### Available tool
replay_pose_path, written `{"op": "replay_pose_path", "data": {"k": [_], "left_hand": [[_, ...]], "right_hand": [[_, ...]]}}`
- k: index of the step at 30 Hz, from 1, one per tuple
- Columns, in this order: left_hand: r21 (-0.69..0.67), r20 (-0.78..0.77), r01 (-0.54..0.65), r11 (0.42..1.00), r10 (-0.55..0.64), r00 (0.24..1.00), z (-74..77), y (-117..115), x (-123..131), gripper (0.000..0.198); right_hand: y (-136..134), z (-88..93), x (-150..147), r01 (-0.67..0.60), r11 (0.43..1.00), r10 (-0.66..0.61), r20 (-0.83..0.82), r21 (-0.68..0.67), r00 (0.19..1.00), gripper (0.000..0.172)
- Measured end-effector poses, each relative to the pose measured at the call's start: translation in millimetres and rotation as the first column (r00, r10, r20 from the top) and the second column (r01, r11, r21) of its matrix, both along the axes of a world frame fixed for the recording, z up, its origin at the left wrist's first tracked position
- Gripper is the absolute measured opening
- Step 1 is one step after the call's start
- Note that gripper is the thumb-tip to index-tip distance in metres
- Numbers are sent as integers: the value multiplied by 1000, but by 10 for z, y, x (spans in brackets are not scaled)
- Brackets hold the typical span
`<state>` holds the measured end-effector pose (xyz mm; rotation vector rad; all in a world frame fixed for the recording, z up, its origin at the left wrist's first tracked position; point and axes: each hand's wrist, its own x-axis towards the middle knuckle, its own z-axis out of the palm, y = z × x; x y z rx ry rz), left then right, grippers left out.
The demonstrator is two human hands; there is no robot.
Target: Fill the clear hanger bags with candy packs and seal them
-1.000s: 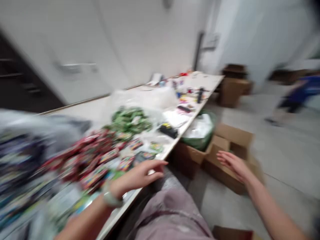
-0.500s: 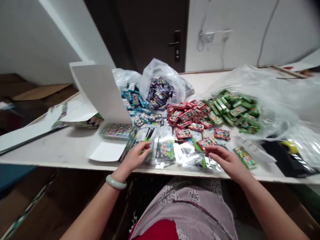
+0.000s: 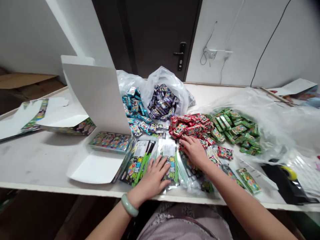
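My left hand (image 3: 156, 174) lies flat with fingers spread on a printed plastic pouch (image 3: 172, 151) near the table's front edge. Beside it, to the left, more black and green pouches (image 3: 137, 165) overlap one another. My right hand (image 3: 195, 151) reaches to the near edge of a heap of small red candy boxes (image 3: 191, 125). Its fingers are stretched out and slightly bent at the boxes, and I see nothing gripped in them; the palm side is hidden. Under the right wrist lies another dark pouch (image 3: 187, 165).
An open white display box (image 3: 92, 166) holds a row of packs at left. Blue boxes (image 3: 135, 106), purple boxes (image 3: 163, 101) in a clear bag and green boxes (image 3: 237, 126) form heaps behind. Yellow tape (image 3: 288, 173) lies on a black sheet at right.
My left hand has moved right and down onto a pouch. My right hand has moved left and forward to the red boxes. The view has shifted, showing more of the table.
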<state>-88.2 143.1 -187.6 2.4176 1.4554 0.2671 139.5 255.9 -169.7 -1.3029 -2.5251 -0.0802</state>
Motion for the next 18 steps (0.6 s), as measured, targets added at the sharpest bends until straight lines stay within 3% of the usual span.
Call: {"op": "replay_pose_path", "data": {"k": [5,9,14,16,18], "left_hand": [[4,26,-4,1000,4,1000,-88,6,-44,60],[-10,45,-6,1000,6,999,-84,13,-47,62],[-45,37,-7,999,9,999,-57,28,-43,61],[-53,42,-8,999,11,999,-33,28,-40,59],[-66,43,-9,998,12,999,1,26,-32,59]], "right_hand": [[530,137,-127,75,995,-70,-87,65,994,39],[1069,292,-241,214,977,-211,-94,21,973,46],[1708,462,-133,309,950,-312,-60,-56,948,39],[1814,562,-59,313,945,-318,-53,-93,947,36],[1754,655,-43,313,946,-318,-73,-82,945,36]]}}
